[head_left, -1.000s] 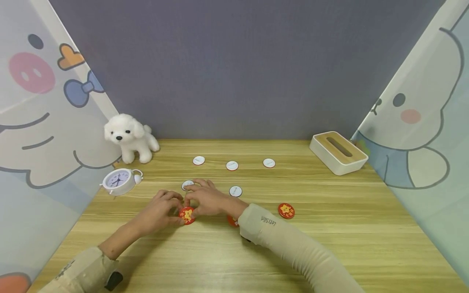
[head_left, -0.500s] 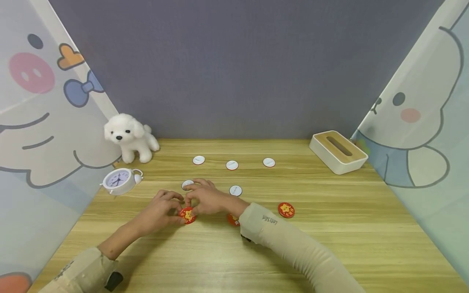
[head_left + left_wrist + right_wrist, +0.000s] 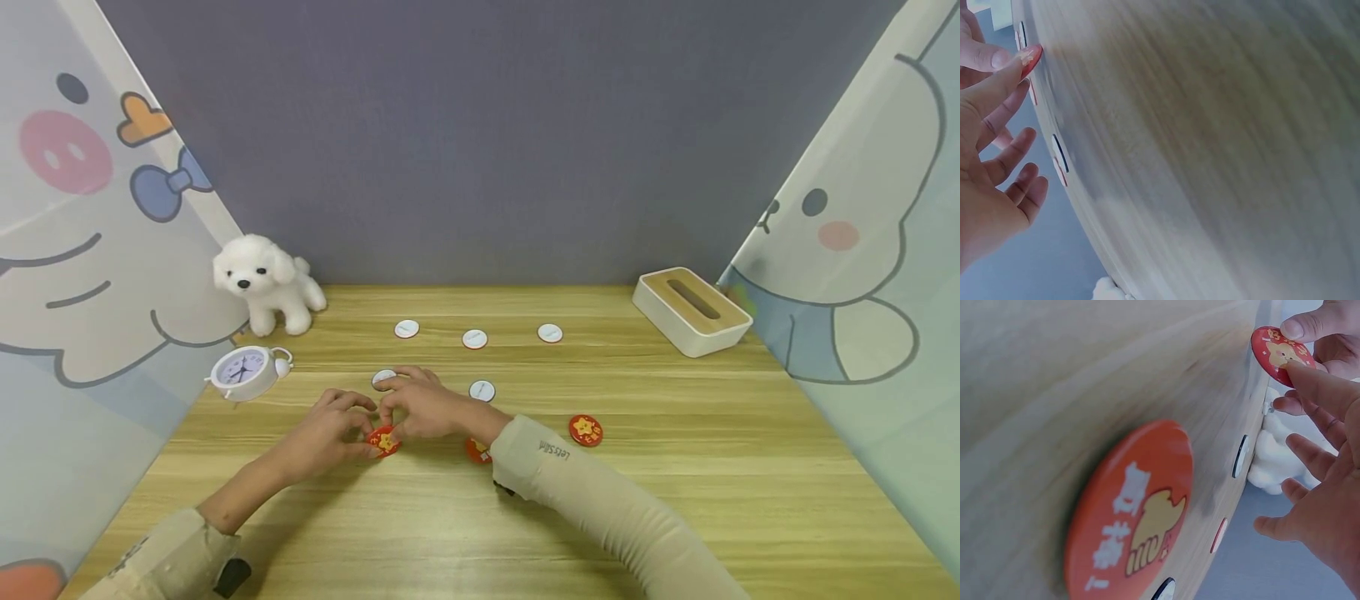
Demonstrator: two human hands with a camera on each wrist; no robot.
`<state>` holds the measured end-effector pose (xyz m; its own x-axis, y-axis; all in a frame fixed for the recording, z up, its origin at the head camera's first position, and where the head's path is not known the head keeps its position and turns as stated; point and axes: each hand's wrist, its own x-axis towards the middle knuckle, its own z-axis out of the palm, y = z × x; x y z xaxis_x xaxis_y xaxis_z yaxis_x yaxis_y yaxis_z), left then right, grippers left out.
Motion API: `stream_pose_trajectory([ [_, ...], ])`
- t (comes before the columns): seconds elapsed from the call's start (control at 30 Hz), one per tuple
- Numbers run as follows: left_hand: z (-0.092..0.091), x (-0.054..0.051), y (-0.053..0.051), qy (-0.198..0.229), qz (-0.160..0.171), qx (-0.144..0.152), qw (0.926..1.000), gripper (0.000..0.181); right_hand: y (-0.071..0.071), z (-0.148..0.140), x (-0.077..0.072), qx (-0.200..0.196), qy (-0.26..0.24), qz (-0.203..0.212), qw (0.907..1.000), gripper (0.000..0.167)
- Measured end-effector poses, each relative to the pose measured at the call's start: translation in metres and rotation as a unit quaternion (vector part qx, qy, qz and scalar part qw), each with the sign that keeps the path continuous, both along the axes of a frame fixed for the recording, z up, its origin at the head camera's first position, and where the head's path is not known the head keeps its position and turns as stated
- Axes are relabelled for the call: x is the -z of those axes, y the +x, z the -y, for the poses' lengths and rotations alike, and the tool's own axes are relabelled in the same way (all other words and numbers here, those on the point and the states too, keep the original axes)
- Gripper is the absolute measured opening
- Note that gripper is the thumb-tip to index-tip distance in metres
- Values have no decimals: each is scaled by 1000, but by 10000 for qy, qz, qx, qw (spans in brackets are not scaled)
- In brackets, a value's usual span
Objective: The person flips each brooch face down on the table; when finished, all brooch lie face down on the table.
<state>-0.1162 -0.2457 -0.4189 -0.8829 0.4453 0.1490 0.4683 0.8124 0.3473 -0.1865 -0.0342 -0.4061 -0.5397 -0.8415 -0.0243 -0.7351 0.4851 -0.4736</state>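
A round red badge [image 3: 385, 441] with a yellow star and yellow characters is held between both hands at the left of the table. My left hand [image 3: 318, 437] pinches its left edge between thumb and fingers. From the other side my right hand [image 3: 429, 407] pinches it too, with the remaining fingers spread. In the right wrist view the badge [image 3: 1267, 353] stands tilted, its printed face showing and both thumbs on it. Just behind the right fingers lies a white-backed badge [image 3: 383, 380], partly covered. Another red badge [image 3: 477, 451] is half hidden by the right forearm.
Several white-backed badges lie farther back, among them a middle one [image 3: 475, 338]. A red star badge [image 3: 586, 431] lies to the right. A white alarm clock [image 3: 243, 372] and a plush dog [image 3: 266, 283] stand at left, a tissue box [image 3: 692, 312] at back right.
The red badge has turned and tilted slightly between the fingers. Both hands have stayed in nearly the same place, and the other badges have not moved.
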Motion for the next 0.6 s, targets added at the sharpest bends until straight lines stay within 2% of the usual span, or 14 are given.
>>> stream_pose_trajectory([
  [0.27, -1, -2, 0, 30, -300, 31, 9995, 24, 4, 0, -3, 42, -73, 20, 10000, 9],
  [0.6, 1, -3, 3, 4, 46, -53, 10000, 22, 5, -2, 0, -144, 21, -275, 9995, 10],
])
